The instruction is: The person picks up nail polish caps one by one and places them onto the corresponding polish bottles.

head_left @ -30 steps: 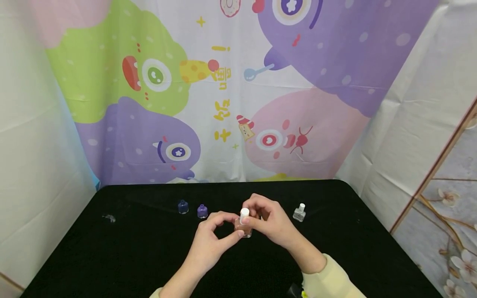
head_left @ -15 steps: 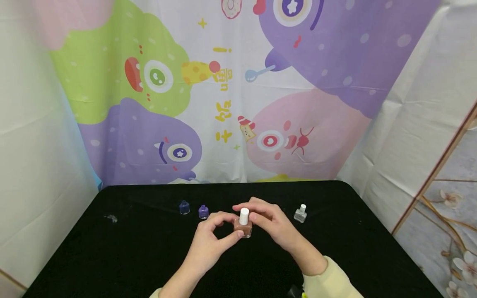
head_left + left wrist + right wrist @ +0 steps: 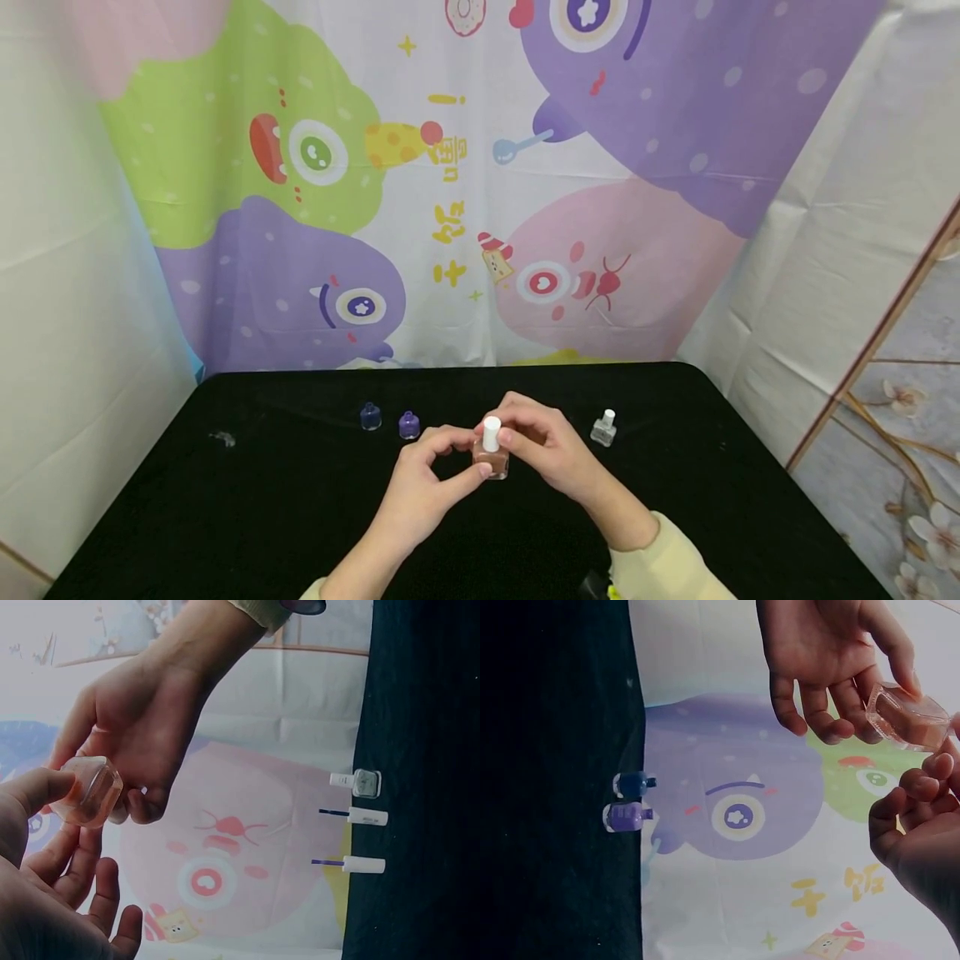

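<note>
One brown bottle (image 3: 491, 464) is held roughly upright above the black surface (image 3: 225, 517): the left grip (image 3: 423, 479) pinches its body, closed only to the bottle's width. We see the right grip (image 3: 551, 446) change: half a second ago a finger reaches out past the white cap (image 3: 491, 435), and now it draws in, pinching the cap against the thumb. We judge this a fresh hold for turning the cap (which sits on the bottle).

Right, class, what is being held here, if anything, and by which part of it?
One brown bottle: the left hand pinches its glass body, and the right hand pinches its white cap.
</note>
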`<move>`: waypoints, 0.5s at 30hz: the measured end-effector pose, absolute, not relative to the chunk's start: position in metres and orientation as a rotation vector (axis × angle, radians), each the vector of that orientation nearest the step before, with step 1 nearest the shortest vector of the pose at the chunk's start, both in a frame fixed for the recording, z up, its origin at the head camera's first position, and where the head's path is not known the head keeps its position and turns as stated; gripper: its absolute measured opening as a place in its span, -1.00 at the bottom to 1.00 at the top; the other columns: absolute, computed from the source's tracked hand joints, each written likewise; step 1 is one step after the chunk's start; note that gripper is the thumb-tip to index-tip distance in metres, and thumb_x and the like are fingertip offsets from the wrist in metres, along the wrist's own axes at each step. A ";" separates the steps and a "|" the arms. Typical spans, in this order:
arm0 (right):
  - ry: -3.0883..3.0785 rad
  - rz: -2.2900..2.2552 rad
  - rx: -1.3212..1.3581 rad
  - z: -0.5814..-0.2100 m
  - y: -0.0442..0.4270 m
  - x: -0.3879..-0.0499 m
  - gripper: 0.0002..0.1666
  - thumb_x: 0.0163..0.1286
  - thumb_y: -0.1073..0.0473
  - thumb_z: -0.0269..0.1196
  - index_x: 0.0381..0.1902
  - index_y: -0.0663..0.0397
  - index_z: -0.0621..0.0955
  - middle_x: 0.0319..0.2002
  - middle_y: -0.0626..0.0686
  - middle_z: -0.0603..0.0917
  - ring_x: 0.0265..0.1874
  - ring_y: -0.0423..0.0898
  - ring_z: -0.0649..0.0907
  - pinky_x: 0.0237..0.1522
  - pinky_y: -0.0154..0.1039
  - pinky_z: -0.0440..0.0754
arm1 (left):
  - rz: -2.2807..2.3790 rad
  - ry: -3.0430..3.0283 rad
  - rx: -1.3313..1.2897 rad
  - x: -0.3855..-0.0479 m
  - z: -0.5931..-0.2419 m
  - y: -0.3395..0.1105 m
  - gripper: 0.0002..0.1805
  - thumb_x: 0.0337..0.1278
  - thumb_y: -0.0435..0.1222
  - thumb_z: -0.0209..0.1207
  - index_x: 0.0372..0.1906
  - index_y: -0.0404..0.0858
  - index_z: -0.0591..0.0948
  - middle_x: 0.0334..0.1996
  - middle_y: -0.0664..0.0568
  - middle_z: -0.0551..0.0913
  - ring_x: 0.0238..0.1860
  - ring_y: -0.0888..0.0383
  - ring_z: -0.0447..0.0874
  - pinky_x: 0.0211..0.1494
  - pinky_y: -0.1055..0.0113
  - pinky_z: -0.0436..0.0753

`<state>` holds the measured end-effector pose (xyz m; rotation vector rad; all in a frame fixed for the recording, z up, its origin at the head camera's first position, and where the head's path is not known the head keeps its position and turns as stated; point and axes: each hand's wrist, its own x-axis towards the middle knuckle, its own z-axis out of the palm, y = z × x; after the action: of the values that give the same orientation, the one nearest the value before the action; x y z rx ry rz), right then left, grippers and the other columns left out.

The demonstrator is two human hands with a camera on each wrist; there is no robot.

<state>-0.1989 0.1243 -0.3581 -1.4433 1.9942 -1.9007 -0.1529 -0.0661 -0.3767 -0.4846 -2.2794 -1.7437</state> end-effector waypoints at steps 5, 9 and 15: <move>2.019 -1.923 -1.413 -0.359 0.123 -0.200 -0.83 0.37 0.40 0.05 -0.16 0.30 0.57 -0.31 0.07 0.48 -0.32 -0.16 0.52 -0.35 -0.27 0.57 | -1.736 -2.248 -0.508 -0.154 -0.377 -0.066 -0.74 -0.13 -0.22 0.41 -0.23 -0.02 0.67 -0.26 0.21 0.66 -0.15 0.13 0.52 -0.02 0.31 0.43; 2.064 -1.929 -1.408 -0.359 0.123 -0.200 -0.85 0.34 0.40 0.09 -0.19 0.27 0.57 -0.33 0.06 0.48 -0.34 -0.17 0.51 -0.35 -0.27 0.56 | -1.726 -2.227 -0.526 -0.154 -0.377 -0.066 -0.74 -0.12 -0.22 0.40 -0.23 -0.02 0.67 -0.26 0.21 0.66 -0.16 0.09 0.52 -0.03 0.32 0.44; 2.246 -1.891 -1.343 -0.356 0.121 -0.198 -0.91 0.29 0.34 0.19 -0.24 0.13 0.59 -0.39 0.00 0.45 -0.43 -0.17 0.45 -0.42 -0.34 0.46 | -1.715 -2.216 -0.533 -0.153 -0.377 -0.066 -0.74 -0.14 -0.22 0.41 -0.24 0.00 0.67 -0.27 0.23 0.66 -0.17 0.20 0.50 -0.04 0.28 0.47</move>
<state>-0.1983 0.1213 -0.3564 -1.3427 2.2464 -1.8910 -0.1533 -0.0658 -0.3771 -0.5326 -2.2162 -1.7148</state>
